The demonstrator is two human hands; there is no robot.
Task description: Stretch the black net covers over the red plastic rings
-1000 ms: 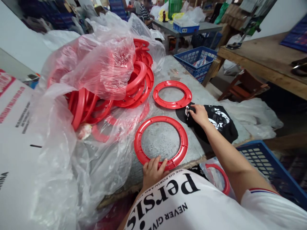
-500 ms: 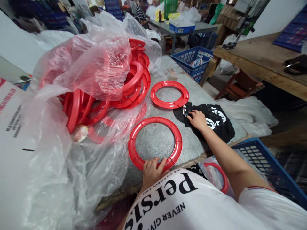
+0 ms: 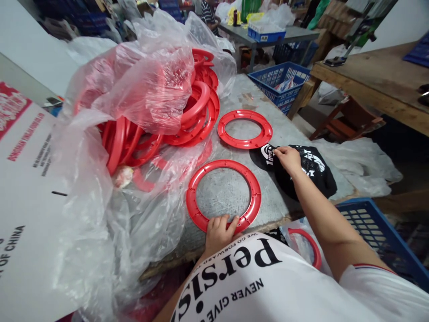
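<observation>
A red plastic ring (image 3: 191, 197) lies flat on the grey worktable near its front edge. My left hand (image 3: 219, 230) holds the ring's near rim, fingers over it and thumb a little apart. A second red ring (image 3: 245, 144) lies farther back, with nothing holding it. To the right is a pile of black fabric pieces (image 3: 321, 181) with white print. My right hand (image 3: 288, 158) pinches the edge of a black piece there, thumb and fingers together. A round black printed piece (image 3: 264, 156) sticks out left of that hand, close to the second ring.
A plastic bag (image 3: 144, 85) heaped with red rings covers the table's left side. A white carton (image 3: 27, 214) stands at far left. Blue crates (image 3: 283, 85) (image 3: 372, 219) stand beyond and right of the table. A wooden bench (image 3: 368, 76) is at right; a person (image 3: 209, 15) is in the background.
The view has shifted slightly, so things sit farther right. My right hand has turned and now pinches at the black fabric, exposing more of the round printed piece. My left hand stays on the ring.
</observation>
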